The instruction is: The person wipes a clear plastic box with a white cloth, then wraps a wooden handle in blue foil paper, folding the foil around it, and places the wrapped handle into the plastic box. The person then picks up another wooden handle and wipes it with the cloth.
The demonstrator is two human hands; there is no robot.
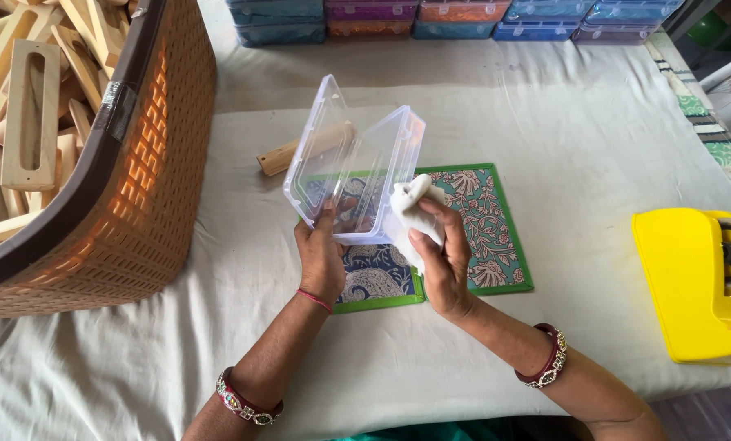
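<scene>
White-clothed table (pixel 545 122) | left hand (pixel 320 261) grips open clear plastic box (pixel 353 175) | right hand (pixel 439 261) clenches white cloth (pixel 410 208) against it, above patterned mat (pixel 484 229)

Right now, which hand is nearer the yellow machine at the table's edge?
Right. The right hand, holding a white cloth, is on the side toward the yellow machine; the left hand grips the clear box farther away.

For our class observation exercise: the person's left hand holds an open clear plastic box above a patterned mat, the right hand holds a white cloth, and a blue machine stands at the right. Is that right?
Not quite. The head view shows the machine is yellow, not blue. The rest stands: the left hand holds the open clear plastic box above the patterned mat, and the right hand holds a white cloth.
</scene>
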